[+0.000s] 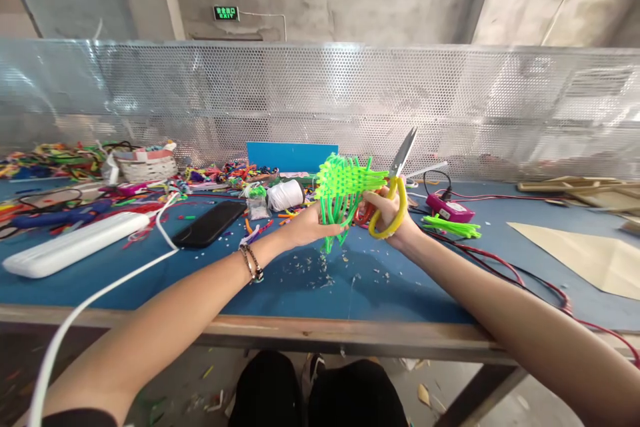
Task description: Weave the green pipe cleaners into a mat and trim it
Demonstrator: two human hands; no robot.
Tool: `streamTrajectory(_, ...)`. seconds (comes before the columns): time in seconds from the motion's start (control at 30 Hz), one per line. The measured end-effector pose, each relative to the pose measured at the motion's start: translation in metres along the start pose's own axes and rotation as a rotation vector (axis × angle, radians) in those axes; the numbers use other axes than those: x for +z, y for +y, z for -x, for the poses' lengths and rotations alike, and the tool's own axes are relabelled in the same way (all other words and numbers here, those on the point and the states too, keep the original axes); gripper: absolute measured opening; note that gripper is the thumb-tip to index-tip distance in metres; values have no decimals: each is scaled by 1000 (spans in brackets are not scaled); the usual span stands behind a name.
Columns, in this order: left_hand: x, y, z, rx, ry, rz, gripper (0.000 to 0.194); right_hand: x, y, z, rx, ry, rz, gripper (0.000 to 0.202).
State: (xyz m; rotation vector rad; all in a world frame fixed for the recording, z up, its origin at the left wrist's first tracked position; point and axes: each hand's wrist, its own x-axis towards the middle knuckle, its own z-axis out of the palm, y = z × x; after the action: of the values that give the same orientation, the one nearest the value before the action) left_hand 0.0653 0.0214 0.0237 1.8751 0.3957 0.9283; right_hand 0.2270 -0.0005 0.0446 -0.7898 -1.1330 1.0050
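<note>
A bright green woven piece of thin cords or tubes [343,178] is held up above the front middle of the table. My left hand [309,225] grips it from the lower left, the thumb across the loose strands that hang down. In my right hand [387,210] is a pair of scissors [404,152] with yellow handles, the blades pointing up and looking closed. The fingertips of that hand also touch the bundled strands on the right of the woven piece. A bunch of green strands [453,227] lies right of my right hand.
On the blue table [300,293] are a black phone [210,223], a white power strip [75,243], a white thread spool [285,195] and a magenta device [450,208] with cables. A basket [146,165] and colourful scraps lie back left; a beige sheet [575,257] lies right.
</note>
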Motion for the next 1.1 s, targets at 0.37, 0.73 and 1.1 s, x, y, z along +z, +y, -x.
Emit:
streamTrajectory(0.37,-17,2,3,-166,-73,-226,8,-18,-20,-13,-73,121,-99,18)
streamTrajectory(0.73,-86,-11,6,-257,615,-552,18,-35,-27,-25,-147,220,-94,16)
streamTrajectory(1.1,-129,8,24,-154,1200,-656,18,-30,-26,-17,-91,141,-34,16)
